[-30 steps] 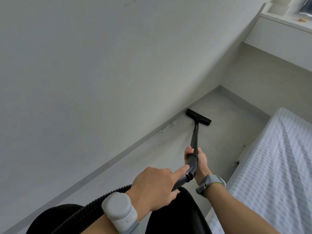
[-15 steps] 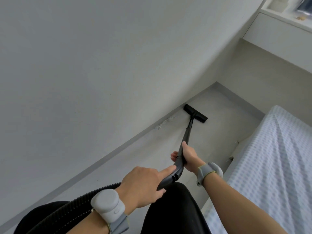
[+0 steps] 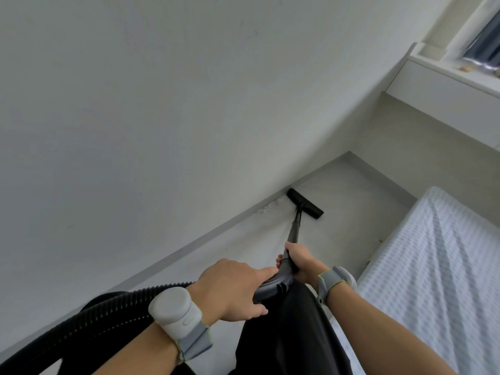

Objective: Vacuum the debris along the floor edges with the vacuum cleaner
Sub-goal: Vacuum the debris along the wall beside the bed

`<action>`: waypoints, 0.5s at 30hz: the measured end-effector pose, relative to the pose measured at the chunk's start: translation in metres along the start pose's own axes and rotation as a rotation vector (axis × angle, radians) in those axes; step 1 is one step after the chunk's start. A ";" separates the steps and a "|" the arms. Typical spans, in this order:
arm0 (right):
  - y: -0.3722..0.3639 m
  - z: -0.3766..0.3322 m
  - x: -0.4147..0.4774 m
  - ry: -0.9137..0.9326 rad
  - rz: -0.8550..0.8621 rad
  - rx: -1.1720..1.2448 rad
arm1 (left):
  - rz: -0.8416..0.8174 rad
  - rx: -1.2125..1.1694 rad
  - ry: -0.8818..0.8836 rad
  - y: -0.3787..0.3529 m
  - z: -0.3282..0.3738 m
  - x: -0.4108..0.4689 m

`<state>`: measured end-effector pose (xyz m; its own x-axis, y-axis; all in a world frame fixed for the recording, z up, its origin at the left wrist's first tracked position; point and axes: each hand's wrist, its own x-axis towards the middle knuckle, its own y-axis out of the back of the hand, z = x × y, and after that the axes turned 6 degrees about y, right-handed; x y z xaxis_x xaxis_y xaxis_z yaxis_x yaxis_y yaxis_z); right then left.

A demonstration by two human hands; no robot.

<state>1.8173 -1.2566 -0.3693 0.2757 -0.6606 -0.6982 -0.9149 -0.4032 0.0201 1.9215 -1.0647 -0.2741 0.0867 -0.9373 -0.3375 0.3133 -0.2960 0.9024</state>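
The left hand (image 3: 235, 288) wraps the curved handle (image 3: 273, 286) with its forefinger laid along it. The right hand (image 3: 297, 259) grips the tube (image 3: 295, 231) just ahead, and the hose (image 3: 108, 318) trails to the near left. The nozzle (image 3: 305, 203) rests on the floor (image 3: 346, 234) with its left end at the baseboard (image 3: 216, 230), just beyond the debris (image 3: 269, 207), which still lies along the edge, so this stretch is judged not yet cleaned. Compared with one second ago, the nozzle has closed on the debris, and the strip looks unchanged.

Black vac nozzle (image 3: 305, 203), pale debris (image 3: 270, 207), blue-white checked bedcover (image 3: 433, 266).
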 end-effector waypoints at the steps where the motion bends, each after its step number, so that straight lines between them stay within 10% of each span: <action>1: 0.000 0.002 -0.008 0.008 0.004 0.013 | 0.001 0.000 -0.003 0.002 0.002 -0.007; 15: 0.002 0.012 -0.064 0.004 -0.050 0.255 | 0.032 -0.011 0.034 0.011 0.027 -0.052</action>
<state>1.7940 -1.2080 -0.3333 0.3234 -0.6469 -0.6906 -0.9446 -0.2633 -0.1958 1.8950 -1.0242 -0.2390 0.1289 -0.9393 -0.3181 0.3201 -0.2642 0.9098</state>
